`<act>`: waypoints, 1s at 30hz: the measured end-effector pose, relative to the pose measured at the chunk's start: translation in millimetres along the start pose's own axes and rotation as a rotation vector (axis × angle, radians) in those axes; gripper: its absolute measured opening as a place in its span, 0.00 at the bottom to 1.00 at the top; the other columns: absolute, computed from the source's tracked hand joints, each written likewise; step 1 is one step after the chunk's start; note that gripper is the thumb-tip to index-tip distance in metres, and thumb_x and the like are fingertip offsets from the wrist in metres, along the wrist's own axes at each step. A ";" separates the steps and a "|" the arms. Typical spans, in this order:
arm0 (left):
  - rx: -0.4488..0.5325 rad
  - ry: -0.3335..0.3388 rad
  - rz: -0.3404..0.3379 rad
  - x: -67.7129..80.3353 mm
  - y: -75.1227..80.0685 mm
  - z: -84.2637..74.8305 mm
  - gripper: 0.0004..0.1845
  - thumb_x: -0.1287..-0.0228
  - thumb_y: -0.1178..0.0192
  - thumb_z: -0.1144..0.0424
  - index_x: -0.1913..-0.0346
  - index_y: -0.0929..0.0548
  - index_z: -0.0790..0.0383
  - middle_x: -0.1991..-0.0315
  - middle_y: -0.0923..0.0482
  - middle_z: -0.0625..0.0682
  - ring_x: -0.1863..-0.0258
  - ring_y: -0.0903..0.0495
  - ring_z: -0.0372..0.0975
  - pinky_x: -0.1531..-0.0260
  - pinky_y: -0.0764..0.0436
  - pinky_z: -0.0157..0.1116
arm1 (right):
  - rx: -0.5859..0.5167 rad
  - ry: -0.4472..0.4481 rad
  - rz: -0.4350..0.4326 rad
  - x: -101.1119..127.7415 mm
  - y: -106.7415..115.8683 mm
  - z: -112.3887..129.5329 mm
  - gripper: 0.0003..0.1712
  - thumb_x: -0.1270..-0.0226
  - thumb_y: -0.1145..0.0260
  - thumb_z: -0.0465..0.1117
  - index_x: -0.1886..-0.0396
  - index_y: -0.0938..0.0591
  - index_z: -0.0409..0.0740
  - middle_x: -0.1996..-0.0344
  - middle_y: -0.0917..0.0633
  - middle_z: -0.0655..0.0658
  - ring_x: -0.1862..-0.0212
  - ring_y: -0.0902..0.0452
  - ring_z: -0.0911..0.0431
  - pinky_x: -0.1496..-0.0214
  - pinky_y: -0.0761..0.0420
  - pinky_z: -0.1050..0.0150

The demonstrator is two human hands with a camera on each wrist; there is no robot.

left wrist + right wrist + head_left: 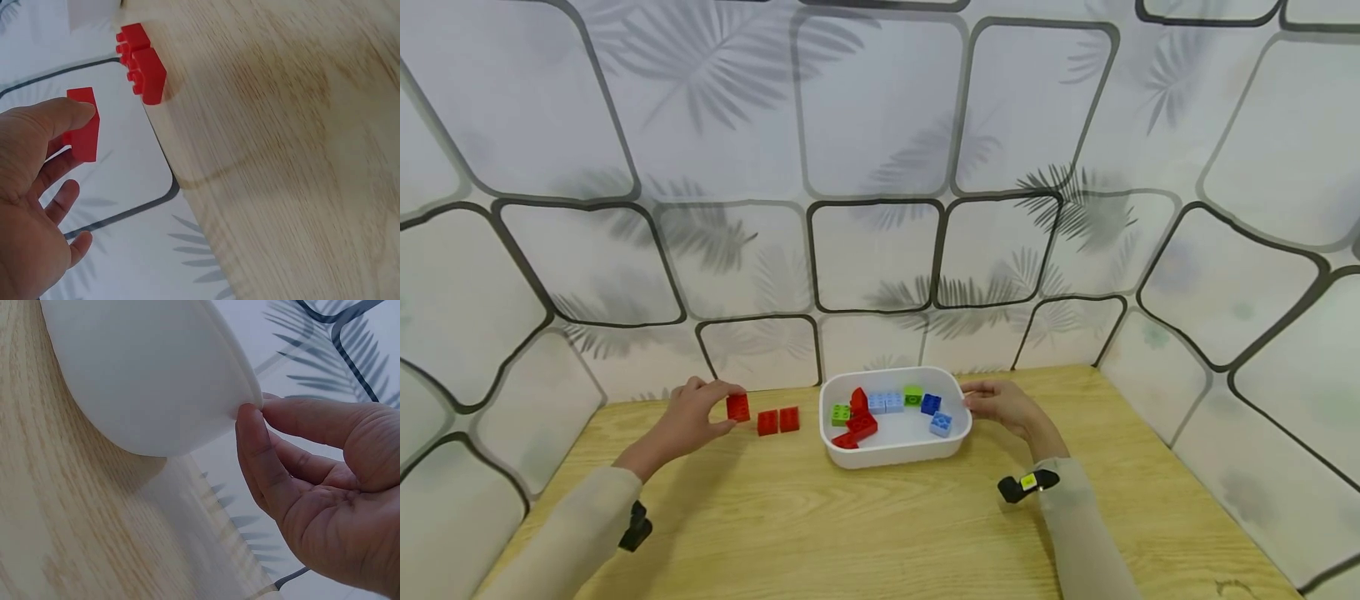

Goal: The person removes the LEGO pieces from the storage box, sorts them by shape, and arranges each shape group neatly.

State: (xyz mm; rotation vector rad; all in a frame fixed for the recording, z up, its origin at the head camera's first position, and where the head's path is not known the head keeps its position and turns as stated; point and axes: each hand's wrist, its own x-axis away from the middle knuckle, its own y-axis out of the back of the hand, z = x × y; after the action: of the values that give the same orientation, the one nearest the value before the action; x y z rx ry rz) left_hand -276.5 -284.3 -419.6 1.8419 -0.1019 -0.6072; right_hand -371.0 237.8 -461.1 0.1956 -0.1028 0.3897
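Observation:
My left hand (696, 414) pinches a red toy brick (738, 407) between thumb and fingers, to the left of two more red bricks (767, 422) lying side by side on the table. In the left wrist view the held brick (86, 134) is seen side-on, with the thumb across it. My right hand (1006, 406) grips the right end of a white tray (895, 456) by its rim, thumb and fingertips meeting at the edge in the right wrist view. Inside the tray lie red bricks (862, 426), light blue bricks (886, 402), green bricks (913, 395) and a dark blue brick (931, 404).
The wooden table (850, 533) runs back to a patterned cloth wall (880, 258), which also closes in the left and right sides. Each wrist carries a small black camera mount (1028, 483).

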 end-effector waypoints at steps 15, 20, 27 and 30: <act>-0.002 0.063 0.100 3.0 -8.7 11.2 0.26 0.42 0.26 0.66 0.39 0.18 0.62 0.46 0.16 0.58 0.59 0.33 0.46 0.57 0.38 0.52 | -0.001 0.006 -0.005 0.0 -0.4 0.0 0.30 0.27 0.35 0.34 0.31 0.30 0.24 0.57 0.13 0.47 0.56 0.16 0.61 0.50 0.14 0.63; 0.016 0.075 0.130 1.8 -12.9 13.5 0.25 0.41 0.27 0.66 0.40 0.18 0.61 0.45 0.17 0.58 0.60 0.34 0.45 0.60 0.41 0.48 | -0.003 0.010 0.000 0.8 -0.6 0.6 0.30 0.27 0.36 0.33 0.31 0.31 0.23 0.57 0.13 0.47 0.56 0.16 0.61 0.49 0.14 0.62; 0.039 0.075 0.144 3.3 -19.0 17.8 0.24 0.41 0.27 0.67 0.41 0.18 0.61 0.43 0.18 0.59 0.57 0.32 0.48 0.58 0.39 0.52 | -0.016 0.007 -0.002 0.9 -1.6 0.3 0.29 0.27 0.36 0.32 0.32 0.30 0.22 0.59 0.13 0.48 0.56 0.16 0.61 0.50 0.14 0.63; 0.041 0.066 0.136 3.1 -21.0 18.3 0.24 0.42 0.27 0.67 0.42 0.18 0.61 0.44 0.17 0.59 0.56 0.31 0.50 0.57 0.38 0.54 | -0.039 0.006 -0.010 0.6 -2.3 0.9 0.28 0.28 0.36 0.30 0.33 0.30 0.21 0.60 0.12 0.48 0.57 0.15 0.60 0.51 0.14 0.62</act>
State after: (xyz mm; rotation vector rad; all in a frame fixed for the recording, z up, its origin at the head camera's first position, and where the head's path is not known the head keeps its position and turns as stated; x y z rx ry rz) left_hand -286.8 -293.7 -443.9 1.8751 -0.1954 -0.4523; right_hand -369.7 235.8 -460.5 0.1562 -0.1033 0.3784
